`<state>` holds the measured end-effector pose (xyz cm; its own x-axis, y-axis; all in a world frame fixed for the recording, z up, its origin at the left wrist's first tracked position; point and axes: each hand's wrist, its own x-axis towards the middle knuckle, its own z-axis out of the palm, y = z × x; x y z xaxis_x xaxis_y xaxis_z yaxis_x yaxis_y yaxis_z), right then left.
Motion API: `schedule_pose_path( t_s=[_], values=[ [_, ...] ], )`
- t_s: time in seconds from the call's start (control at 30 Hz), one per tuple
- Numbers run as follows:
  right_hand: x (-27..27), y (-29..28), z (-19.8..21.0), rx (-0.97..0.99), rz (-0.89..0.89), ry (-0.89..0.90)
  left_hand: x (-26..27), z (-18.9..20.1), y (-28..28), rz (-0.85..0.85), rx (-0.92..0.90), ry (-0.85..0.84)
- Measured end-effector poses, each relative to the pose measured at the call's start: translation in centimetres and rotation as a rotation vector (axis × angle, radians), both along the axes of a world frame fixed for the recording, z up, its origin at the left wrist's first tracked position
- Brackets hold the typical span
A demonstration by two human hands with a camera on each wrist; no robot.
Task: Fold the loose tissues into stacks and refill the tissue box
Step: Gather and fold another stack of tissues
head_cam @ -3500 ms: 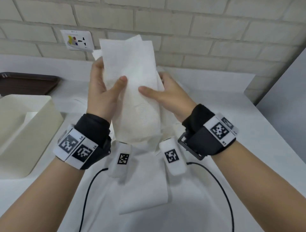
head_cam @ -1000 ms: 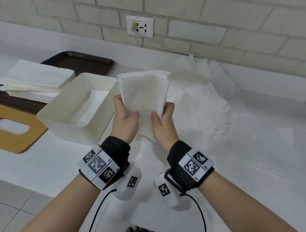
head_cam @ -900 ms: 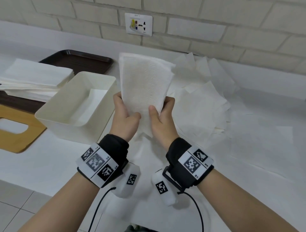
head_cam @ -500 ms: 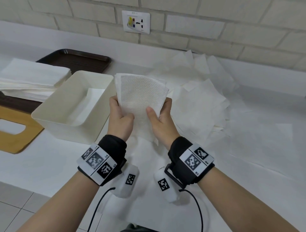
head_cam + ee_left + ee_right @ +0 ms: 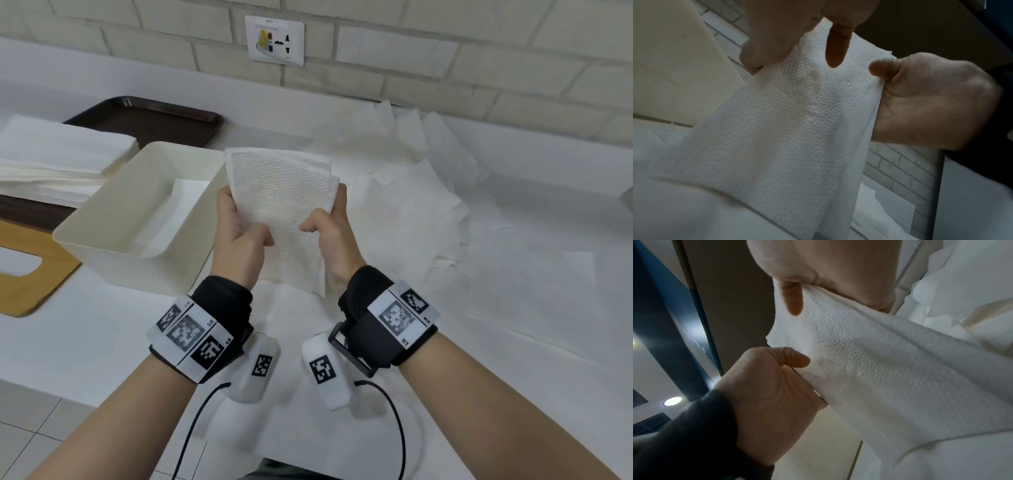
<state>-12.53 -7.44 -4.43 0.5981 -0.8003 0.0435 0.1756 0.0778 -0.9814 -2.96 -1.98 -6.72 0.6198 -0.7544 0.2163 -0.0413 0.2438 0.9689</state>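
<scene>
A folded white tissue (image 5: 281,202) stands upright between my two hands, just right of the cream tissue box (image 5: 102,240). My left hand (image 5: 239,219) pinches its left edge, thumb in front and fingers behind. At the right edge, my right hand (image 5: 329,212) pinches it the same way. The left wrist view shows the embossed tissue (image 5: 797,129) hanging from both grips. In the right wrist view the tissue (image 5: 879,378) runs between the thumbs. A flat tissue (image 5: 178,212) lies inside the box. Several loose tissues (image 5: 411,192) are spread on the table behind my hands.
A tall stack of tissues (image 5: 58,154) sits at the left on a dark tray (image 5: 154,120). A wooden lid (image 5: 30,274) with a slot lies at the left edge. A brick wall with a socket (image 5: 274,41) closes the back. The table's front edge runs below my left forearm.
The long tissue I held up has become a shorter folded piece. Over the last second its top dropped lower and both hands stayed beside the box.
</scene>
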Motion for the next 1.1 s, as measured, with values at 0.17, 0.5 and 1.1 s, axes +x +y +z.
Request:
schedule_pose_path(
  t_s=[0.17, 0.5, 1.1],
  values=[
    [0.5, 0.0, 0.5, 0.043, -0.087, 0.043, -0.1, 0.2, 0.2, 0.021, -0.009, 0.026],
    [0.5, -0.5, 0.7, -0.049, -0.139, 0.039, 0.3, 0.3, 0.0, 0.011, 0.024, 0.001],
    [-1.3, -0.1, 0.2, -0.577, 0.043, 0.498, 1.5, 1.5, -0.2, 0.092, 0.119, 0.280]
  ],
)
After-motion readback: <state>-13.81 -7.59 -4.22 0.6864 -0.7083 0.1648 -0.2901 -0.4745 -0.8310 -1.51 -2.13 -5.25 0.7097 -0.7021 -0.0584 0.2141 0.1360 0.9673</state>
